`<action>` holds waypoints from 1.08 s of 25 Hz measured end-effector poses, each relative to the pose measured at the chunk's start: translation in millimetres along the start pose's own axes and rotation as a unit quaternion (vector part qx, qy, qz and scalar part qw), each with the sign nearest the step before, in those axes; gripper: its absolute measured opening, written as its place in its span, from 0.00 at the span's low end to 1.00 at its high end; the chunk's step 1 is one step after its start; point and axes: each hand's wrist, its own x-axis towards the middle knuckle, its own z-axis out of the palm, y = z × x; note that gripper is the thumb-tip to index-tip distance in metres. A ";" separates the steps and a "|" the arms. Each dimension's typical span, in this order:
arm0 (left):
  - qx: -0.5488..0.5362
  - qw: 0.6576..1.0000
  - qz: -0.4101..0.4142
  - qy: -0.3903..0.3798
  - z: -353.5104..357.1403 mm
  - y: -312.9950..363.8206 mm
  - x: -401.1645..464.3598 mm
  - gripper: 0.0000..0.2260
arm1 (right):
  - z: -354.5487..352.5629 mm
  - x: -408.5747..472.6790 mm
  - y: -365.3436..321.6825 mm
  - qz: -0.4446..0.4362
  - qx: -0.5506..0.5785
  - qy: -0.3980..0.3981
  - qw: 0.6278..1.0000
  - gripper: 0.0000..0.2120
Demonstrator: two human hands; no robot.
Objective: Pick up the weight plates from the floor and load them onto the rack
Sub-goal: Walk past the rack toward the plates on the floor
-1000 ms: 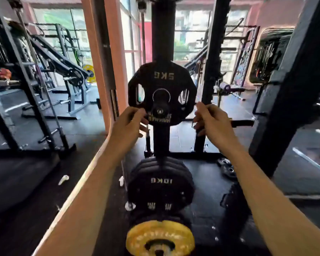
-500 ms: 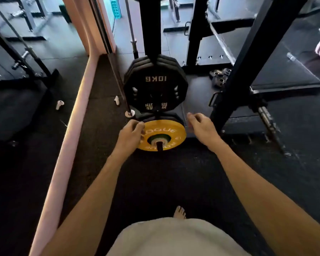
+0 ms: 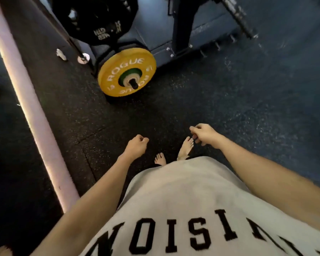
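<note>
A yellow ROGUE weight plate (image 3: 111, 71) sits on the lowest peg of the rack, its peg end poking through the green centre. Above it, black plates (image 3: 98, 17) hang on a higher peg, cut off by the frame's top edge. My left hand (image 3: 136, 145) hangs over the floor in front of my body with its fingers curled into a fist, holding nothing. My right hand (image 3: 204, 133) hangs beside it with loosely curled fingers, also holding nothing. Both hands are well back from the yellow plate.
The rack's black upright (image 3: 183, 21) stands on a dark blue base (image 3: 155, 39). A pale pink strip (image 3: 26, 100) runs diagonally along the left. White scraps (image 3: 61, 54) lie near it. My bare feet (image 3: 186, 147) stand on black rubber flooring (image 3: 229, 100).
Both hands have left the 5 kg plate on the upper peg and dropped back toward my body. My view has tilted from the rack down to the floor and my feet.
</note>
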 end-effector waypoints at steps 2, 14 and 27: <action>0.070 0.996 0.007 -0.045 16.8 5.2 5.2 0.14 | -8.9 -7.9 42.7 0.039 0.035 0.023 0.998 0.13; 0.424 0.877 0.120 -0.192 192.1 191.4 29.9 0.14 | -96.3 -81.1 302.3 0.196 0.299 0.169 0.918 0.11; 0.506 0.794 0.273 -0.196 459.8 425.7 7.1 0.11 | -294.0 -79.6 465.2 0.249 0.380 0.129 0.881 0.07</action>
